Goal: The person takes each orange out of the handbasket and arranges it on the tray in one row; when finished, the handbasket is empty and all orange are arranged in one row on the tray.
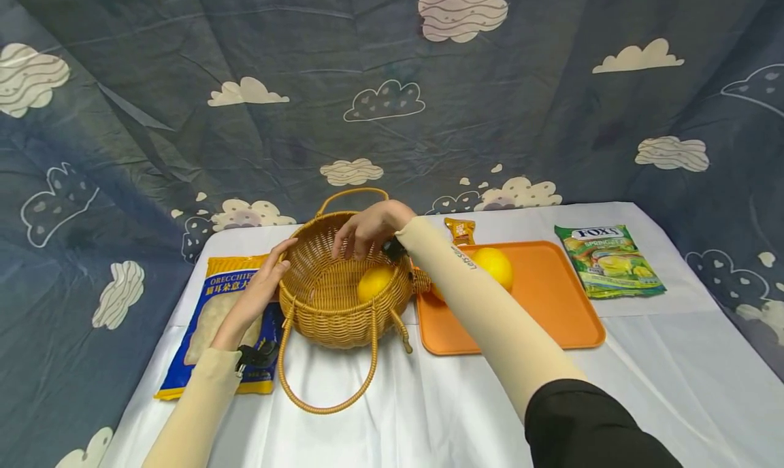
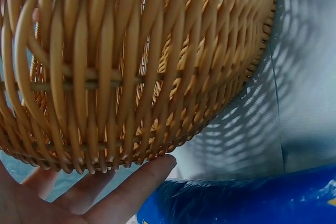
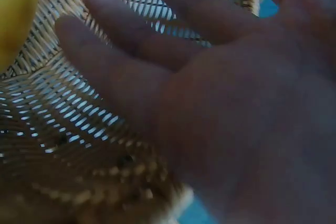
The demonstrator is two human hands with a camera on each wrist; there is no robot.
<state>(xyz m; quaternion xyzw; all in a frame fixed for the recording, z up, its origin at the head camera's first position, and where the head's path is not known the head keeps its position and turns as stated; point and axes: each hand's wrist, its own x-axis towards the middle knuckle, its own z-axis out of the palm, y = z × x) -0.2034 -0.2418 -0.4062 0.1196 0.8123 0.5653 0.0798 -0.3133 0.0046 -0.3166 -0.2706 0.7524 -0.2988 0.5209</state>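
Head view: I have both hands at the wicker basket [image 1: 333, 328], one yellow fruit [image 1: 373, 283] inside it.

Nearest, the front handle [image 1: 327, 411] flops down onto the table [image 1: 674, 359], leaving the basket's mouth unblocked. My left hand [image 1: 254, 293], above the pasta bag [image 1: 211, 311], sets fairly straight fingers against the basket's left rim, gripping nothing firmly; I judge this steadies the light wicker. My right hand [image 1: 372, 230] reaches over the right rim, fingers loose and holding nothing, above the fruit, which rests by the right wall. To the right, an orange tray [image 1: 554, 305] bears another round fruit [image 1: 495, 267], its raised edge probably a guard against rolling. A green FOX'S bag [image 1: 609, 260] lies flat beyond the tray's right side; a small wrapped snack [image 1: 459, 230] sits behind its far edge.
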